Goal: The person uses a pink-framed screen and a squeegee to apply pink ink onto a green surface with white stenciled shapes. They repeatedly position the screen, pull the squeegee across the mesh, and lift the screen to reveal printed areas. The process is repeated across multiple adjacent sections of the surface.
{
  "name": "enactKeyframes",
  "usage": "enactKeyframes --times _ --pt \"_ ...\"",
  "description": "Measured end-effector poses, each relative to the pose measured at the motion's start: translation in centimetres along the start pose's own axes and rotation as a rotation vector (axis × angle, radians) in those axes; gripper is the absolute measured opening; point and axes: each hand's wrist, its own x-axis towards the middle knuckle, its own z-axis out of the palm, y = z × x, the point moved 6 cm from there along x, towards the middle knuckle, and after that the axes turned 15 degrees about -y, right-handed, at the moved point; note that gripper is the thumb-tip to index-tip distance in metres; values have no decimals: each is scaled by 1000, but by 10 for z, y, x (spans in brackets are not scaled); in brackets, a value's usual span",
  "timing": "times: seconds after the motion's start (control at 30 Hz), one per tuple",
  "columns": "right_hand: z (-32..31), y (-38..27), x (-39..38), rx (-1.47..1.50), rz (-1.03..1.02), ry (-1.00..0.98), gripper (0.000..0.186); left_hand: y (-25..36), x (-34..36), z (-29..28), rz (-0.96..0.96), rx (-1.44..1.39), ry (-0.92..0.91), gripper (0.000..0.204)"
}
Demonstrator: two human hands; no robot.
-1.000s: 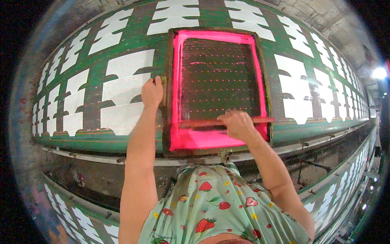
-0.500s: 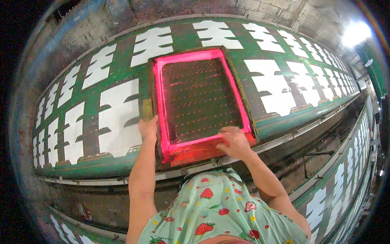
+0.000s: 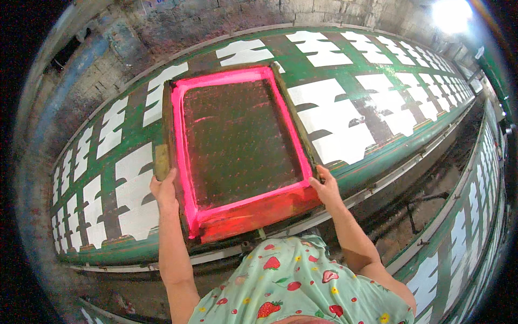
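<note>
Both hands clamp the pink-stained rectangular wooden printing screen point(image 3: 240, 146), left hand point(image 3: 163, 188) on its left rail, right hand point(image 3: 325, 186) at the near right corner, long axis running away across the green worktop point(image 3: 345, 70) with white cut pieces point(image 3: 334, 121)

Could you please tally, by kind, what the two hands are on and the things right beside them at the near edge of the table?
Hands: 2, the left hand and the right hand
Printing frame, pink-edged: 1, gripped on both sides
White cut pieces touching or next to the frame: 2, one on the left and one on the right
Green table: 1
Total: 6
</note>
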Motion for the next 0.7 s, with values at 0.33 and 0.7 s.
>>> enactKeyframes --times 0.33,0.7 --pt "-265 54 58 -35 107 95 72 -38 -72 265 -92 12 69 42" --pt "-419 108 73 0 79 121 67 -71 -118 419 -93 -73 26 44"
